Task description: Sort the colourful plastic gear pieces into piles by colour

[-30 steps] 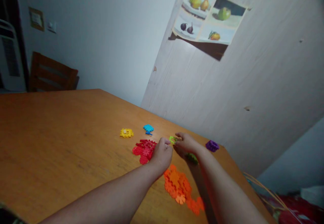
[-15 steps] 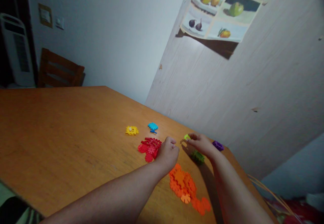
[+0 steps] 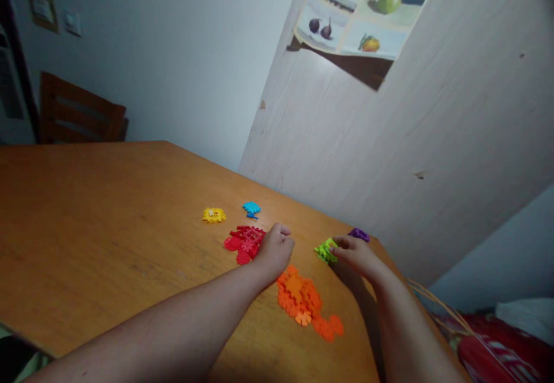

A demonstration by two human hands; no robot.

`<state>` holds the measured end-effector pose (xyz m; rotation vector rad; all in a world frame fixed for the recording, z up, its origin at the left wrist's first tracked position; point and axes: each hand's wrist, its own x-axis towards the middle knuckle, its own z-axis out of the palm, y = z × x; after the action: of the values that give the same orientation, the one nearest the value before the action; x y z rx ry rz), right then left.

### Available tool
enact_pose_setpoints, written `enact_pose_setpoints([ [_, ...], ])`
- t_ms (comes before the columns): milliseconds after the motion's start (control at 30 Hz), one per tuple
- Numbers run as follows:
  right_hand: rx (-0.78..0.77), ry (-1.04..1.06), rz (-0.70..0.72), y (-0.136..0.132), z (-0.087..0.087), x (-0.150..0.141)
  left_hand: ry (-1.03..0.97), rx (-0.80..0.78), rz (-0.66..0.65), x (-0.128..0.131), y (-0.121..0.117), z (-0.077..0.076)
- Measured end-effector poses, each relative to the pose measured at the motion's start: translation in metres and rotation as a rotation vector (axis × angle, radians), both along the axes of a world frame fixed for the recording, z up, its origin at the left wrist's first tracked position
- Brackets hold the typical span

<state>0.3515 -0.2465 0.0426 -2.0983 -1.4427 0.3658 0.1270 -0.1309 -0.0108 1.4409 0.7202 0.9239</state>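
Note:
Several lime-green toothed plastic building pieces (image 3: 325,250) lie in a small pile on the table. My right hand (image 3: 355,256) is at the pile's right side, with thumb and fingertips closed on a green piece at its edge. My left hand (image 3: 275,249) is held with curled fingers just right of a heap of red building pieces (image 3: 246,243); whatever it may hold is hidden. Nearer to me, between my forearms, sits a larger heap of orange building pieces (image 3: 300,296).
Yellow pieces (image 3: 213,216), blue pieces (image 3: 251,207) and purple pieces (image 3: 359,234) lie farther back on the wooden table (image 3: 108,216). A wall rises behind the table's far edge. A wooden chair (image 3: 82,112) stands at the back left.
My right hand has come down and nearer with the lime-green piece, onto the green pile. My left hand stays beside the red heap. The view has shifted slightly right and down.

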Motion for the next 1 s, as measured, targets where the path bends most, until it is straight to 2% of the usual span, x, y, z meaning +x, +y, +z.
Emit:
enact_pose_setpoints([
  [100, -0.013, -0.006, -0.037, 0.001, -0.001, -0.003, -0.018, -0.014, -0.004, -0.002, -0.002, 0.003],
  [300, 0.076, 0.014, -0.166, -0.002, -0.003, -0.008, -0.027, -0.031, -0.013, -0.004, -0.002, 0.005],
  [600, -0.001, 0.011, -0.148, -0.002, -0.014, -0.008, -0.030, -0.030, -0.008, -0.003, -0.003, 0.004],
  [833, 0.004, -0.074, -0.140, 0.001, -0.020, -0.003, -0.019, -0.021, -0.008, -0.004, -0.003, 0.005],
  [1000, 0.031, -0.057, -0.105, 0.001, -0.021, -0.001, -0.029, -0.037, -0.022, -0.004, -0.004, 0.007],
])
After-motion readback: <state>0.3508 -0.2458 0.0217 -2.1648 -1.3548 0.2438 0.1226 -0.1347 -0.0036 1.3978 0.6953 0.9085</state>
